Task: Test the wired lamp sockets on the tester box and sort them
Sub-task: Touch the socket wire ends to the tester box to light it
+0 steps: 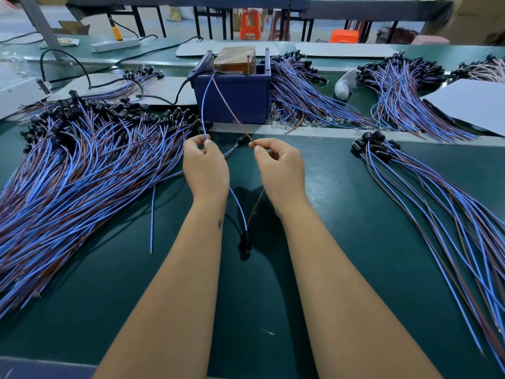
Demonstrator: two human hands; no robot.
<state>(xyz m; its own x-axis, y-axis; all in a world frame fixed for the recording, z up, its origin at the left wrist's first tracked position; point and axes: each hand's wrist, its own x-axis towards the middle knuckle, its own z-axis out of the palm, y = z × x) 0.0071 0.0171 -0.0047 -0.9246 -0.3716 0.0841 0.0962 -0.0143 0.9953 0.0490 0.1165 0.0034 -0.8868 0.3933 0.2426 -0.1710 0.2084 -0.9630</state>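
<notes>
Head view, socket (pixel 245 240) dangling below both hands (pixel 206 166)

I see a dark green work surface (pixel 355 214) with a pale strip (pixel 314 131) crossing it. Beyond its far edge, a long grey table (pixel 246 1) stands on black legs over a pale floor (pixel 180 26). Orange plastic stools (pixel 250 24) sit beneath it, cardboard boxes (pixel 478 17) at the right.

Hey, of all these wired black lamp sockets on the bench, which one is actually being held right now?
The black lamp socket hanging between the forearms: the left hand pinches its blue wire, the right hand its brown wire. The rest lie in piles.
</notes>
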